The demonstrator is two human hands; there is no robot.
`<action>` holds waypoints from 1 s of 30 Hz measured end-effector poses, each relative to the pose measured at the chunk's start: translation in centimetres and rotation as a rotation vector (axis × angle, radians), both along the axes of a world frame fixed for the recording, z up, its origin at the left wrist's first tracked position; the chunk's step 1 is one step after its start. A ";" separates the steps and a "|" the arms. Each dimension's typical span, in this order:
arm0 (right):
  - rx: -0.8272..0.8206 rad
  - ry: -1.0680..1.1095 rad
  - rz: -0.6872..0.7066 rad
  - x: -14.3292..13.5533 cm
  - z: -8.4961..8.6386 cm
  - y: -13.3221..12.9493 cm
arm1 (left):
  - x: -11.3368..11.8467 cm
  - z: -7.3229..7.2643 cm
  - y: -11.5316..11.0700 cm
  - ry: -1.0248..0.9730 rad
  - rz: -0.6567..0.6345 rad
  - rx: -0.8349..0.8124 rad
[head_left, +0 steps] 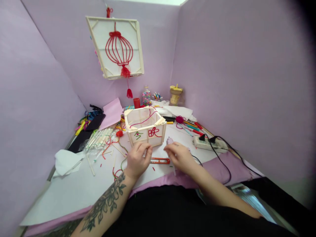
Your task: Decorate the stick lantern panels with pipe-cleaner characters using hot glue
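In front of me stands a box-shaped lantern frame (145, 141) of pale sticks with translucent white sides. Its near side carries one green and one red character, and a dark red strand lies across its open top. Just before its left part is my left hand (139, 159), thumb and fingertips pinched together. My right hand (179, 157) makes a similar pinch to the right; whatever either pinch holds is too small to see. Between the hands an orange-handled tool (160, 160), perhaps thread snips, lies on the white tabletop sheet. A pale purple object (170, 140) sits behind my right hand.
A finished-looking lantern (120, 49) with red yarn decoration hangs above. Packaged sticks (101, 141) and a red yarn ball (119, 133) lie left. To the right are a power strip (209, 144) with black cables, pens, and a magenta yarn ball (180, 119). A bead jar (146, 96) stands behind.
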State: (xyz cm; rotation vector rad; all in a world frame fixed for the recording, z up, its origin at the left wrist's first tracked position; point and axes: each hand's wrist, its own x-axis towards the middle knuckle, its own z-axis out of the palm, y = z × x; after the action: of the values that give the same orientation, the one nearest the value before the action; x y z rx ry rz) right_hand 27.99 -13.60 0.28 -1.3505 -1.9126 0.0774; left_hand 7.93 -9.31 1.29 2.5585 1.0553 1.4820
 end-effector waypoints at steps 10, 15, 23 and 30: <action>-0.285 -0.422 0.049 -4.7 -0.3 0.3 | -0.6 0.6 -0.3 -0.120 -0.003 0.114; -0.384 -0.096 -0.004 -3.2 0.6 -0.2 | -1.1 0.7 -0.7 -0.234 0.015 0.264; -0.889 1.280 0.130 -2.0 0.3 -1.0 | 0.4 0.0 0.0 0.082 -0.045 0.024; -1.076 1.642 0.091 -2.6 1.0 0.2 | 0.7 -0.8 0.2 0.203 -0.029 -0.123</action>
State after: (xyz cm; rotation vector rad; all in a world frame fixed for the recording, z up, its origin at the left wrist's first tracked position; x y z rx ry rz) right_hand 25.41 -13.38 1.28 -1.0220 -0.3715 1.8019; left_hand 8.58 -9.08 0.53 2.6669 1.0860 1.1314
